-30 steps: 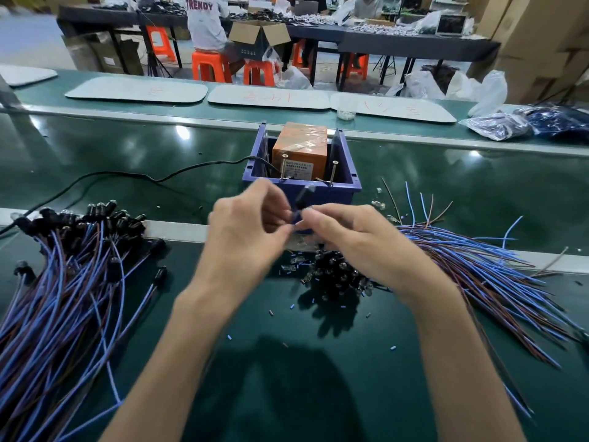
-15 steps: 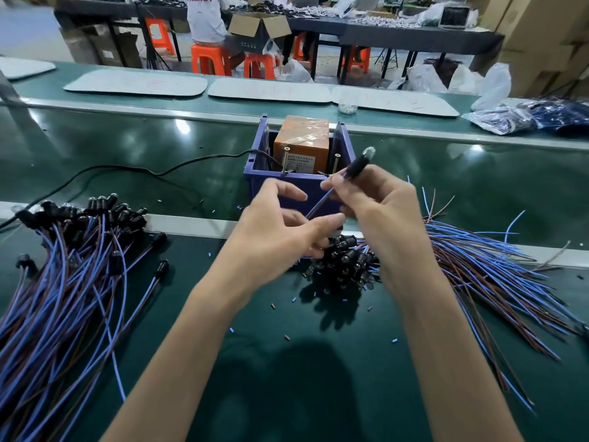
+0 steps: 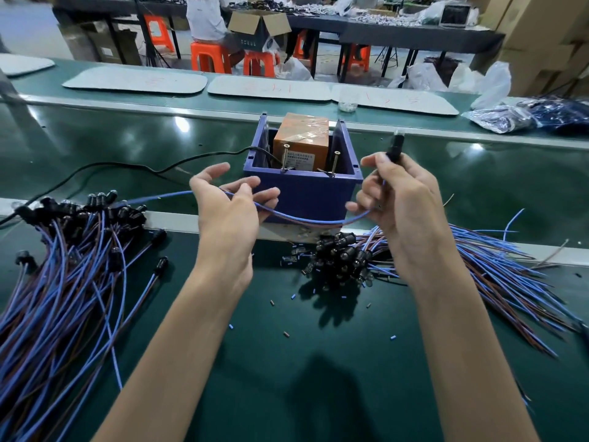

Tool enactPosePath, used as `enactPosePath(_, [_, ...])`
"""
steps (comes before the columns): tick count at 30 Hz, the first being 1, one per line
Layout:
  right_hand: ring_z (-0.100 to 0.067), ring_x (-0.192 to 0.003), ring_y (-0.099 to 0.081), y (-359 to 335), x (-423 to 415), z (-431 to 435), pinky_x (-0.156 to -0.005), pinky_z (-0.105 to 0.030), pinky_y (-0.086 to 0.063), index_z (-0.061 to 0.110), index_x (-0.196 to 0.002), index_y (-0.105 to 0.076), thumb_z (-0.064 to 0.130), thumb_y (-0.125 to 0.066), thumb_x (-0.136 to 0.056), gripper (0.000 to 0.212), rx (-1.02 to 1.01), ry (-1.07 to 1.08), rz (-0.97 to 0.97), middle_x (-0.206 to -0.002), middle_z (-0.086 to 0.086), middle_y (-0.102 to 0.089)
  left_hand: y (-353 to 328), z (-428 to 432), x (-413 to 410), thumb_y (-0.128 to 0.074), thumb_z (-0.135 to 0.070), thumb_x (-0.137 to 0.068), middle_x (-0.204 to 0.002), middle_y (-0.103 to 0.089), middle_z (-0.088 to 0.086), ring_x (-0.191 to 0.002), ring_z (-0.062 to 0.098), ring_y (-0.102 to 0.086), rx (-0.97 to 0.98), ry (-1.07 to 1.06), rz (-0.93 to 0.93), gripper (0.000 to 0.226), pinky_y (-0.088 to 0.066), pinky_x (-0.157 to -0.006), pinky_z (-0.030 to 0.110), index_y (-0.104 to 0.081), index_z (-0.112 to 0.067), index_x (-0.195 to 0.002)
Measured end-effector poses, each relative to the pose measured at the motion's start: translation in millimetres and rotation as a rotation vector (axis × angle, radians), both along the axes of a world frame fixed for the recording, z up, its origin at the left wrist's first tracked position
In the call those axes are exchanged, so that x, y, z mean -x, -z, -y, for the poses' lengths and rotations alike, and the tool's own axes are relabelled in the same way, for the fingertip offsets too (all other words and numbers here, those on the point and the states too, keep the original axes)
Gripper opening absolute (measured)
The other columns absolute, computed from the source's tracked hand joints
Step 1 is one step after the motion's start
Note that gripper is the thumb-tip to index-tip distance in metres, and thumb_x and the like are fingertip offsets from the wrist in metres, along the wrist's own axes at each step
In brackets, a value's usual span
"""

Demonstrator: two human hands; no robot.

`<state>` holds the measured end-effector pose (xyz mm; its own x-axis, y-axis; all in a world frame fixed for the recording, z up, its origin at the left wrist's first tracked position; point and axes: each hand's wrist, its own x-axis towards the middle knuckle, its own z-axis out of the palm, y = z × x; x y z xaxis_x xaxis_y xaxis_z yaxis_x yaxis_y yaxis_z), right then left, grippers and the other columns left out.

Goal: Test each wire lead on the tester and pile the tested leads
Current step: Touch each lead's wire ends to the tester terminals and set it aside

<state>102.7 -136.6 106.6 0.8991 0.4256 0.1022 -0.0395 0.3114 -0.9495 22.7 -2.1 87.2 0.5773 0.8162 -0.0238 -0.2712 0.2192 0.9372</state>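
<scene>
The tester [image 3: 302, 189] is a blue open box holding an orange block and two upright screws, at the middle of the table. My right hand [image 3: 404, 202] grips the black head of one wire lead [image 3: 306, 220], held up to the right of the box. The lead's blue and brown wires sag leftward in front of the box. My left hand [image 3: 231, 207] pinches them between thumb and fingers, and the free ends stick out to the left. A large pile of leads [image 3: 63, 282] lies at the left. Another pile of leads [image 3: 462, 266] fans out at the right.
A black cable [image 3: 127, 169] runs from the box to the left across the green belt. Small cut bits of insulation [image 3: 287, 334] lie scattered on the near mat. White pads and plastic bags [image 3: 510, 114] sit on the far side, with a seated person and orange stools beyond.
My hands have moved apart: the right carried the lead's black head up and right, the left slid left along the wires, which now stretch out in front of the box.
</scene>
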Motion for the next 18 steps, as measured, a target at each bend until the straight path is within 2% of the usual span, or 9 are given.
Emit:
enactPosePath(2, [-0.007,-0.044,-0.029,1,-1,1,-0.040,-0.018,-0.033,0.009,-0.084,-0.054,0.012,-0.042,-0.101,0.021,0.013,0.005,-0.007,-0.050,0.006,-0.031,3,-1,0,-0.031,0.006,-0.099,-0.092,-0.054,0.003,-0.050,0.005,-0.064,-0.105,-0.017,-0.017,0.036,-0.052,-0.056,0.016,-0.033,-0.030,-0.092])
enactPosePath(5, [-0.004,-0.042,-0.022,4,0,1,-0.037,-0.016,-0.020,0.011,-0.081,-0.061,0.014,-0.048,-0.099,0.022,0.105,0.043,0.037,-0.052,0.008,-0.030,8,3,-1,-0.025,0.010,-0.096,-0.095,-0.053,0.007,-0.042,0.006,-0.059,-0.288,0.024,-0.069,0.042,-0.048,-0.047,0.014,-0.028,-0.031,-0.087])
enactPosePath(8, [-0.002,-0.039,-0.033,7,2,-1,-0.050,-0.016,-0.024,0.016,-0.074,-0.069,0.015,-0.058,-0.093,0.022,0.285,0.147,0.123,-0.041,0.017,-0.038,17,11,-6,-0.023,0.012,-0.093,-0.099,-0.055,0.012,-0.035,0.009,-0.056,-0.425,0.132,-0.150,0.047,-0.042,-0.039,0.014,-0.025,-0.035,-0.094])
enactPosePath(10, [0.002,-0.040,-0.042,7,2,0,-0.055,-0.019,-0.025,0.017,-0.073,-0.070,0.015,-0.062,-0.090,0.019,0.321,0.168,0.141,-0.037,0.020,-0.043,23,15,-9,-0.025,0.014,-0.090,-0.101,-0.058,0.014,-0.035,0.015,-0.058,-0.451,0.234,-0.180,0.061,-0.044,-0.039,0.016,-0.018,-0.039,-0.120])
enactPosePath(11, [0.004,-0.040,-0.044,7,2,1,-0.054,-0.018,-0.027,0.017,-0.074,-0.071,0.014,-0.063,-0.089,0.018,0.323,0.166,0.141,-0.036,0.020,-0.043,26,17,-10,-0.027,0.014,-0.089,-0.100,-0.059,0.012,-0.037,0.018,-0.061,-0.443,0.283,-0.188,0.074,-0.047,-0.040,0.018,-0.005,-0.039,-0.136])
enactPosePath(12, [0.004,-0.039,-0.044,7,0,3,-0.051,-0.015,-0.029,0.016,-0.075,-0.071,0.015,-0.064,-0.089,0.016,0.331,0.158,0.142,-0.035,0.020,-0.043,28,17,-11,-0.028,0.013,-0.090,-0.100,-0.061,0.009,-0.040,0.021,-0.063,-0.428,0.328,-0.193,0.087,-0.050,-0.043,0.021,0.012,-0.043,-0.142])
enactPosePath(14, [-0.001,-0.034,-0.040,8,-3,5,-0.042,-0.010,-0.030,0.014,-0.074,-0.073,0.019,-0.065,-0.088,0.017,0.375,0.124,0.141,-0.034,0.016,-0.038,32,18,-11,-0.030,0.006,-0.095,-0.103,-0.063,0.003,-0.046,0.022,-0.067,-0.423,0.391,-0.213,0.093,-0.053,-0.050,0.021,0.034,-0.046,-0.137])
enactPosePath(16, [-0.007,-0.035,-0.025,9,-5,6,-0.037,-0.008,-0.027,0.013,-0.072,-0.075,0.025,-0.065,-0.089,0.023,0.406,0.072,0.134,-0.038,0.015,-0.028,31,19,-9,-0.032,-0.002,-0.099,-0.107,-0.064,-0.001,-0.052,0.021,-0.069,-0.420,0.414,-0.228,0.091,-0.054,-0.056,0.018,0.040,-0.048,-0.132])
enactPosePath(18, [-0.006,-0.038,-0.021,11,-5,5,-0.036,-0.007,-0.025,0.014,-0.074,-0.076,0.027,-0.063,-0.091,0.025,0.414,0.027,0.134,-0.040,0.012,-0.026,28,20,-7,-0.035,-0.006,-0.101,-0.105,-0.066,-0.005,-0.055,0.021,-0.070,-0.416,0.407,-0.220,0.090,-0.056,-0.061,0.020,0.038,-0.049,-0.133])
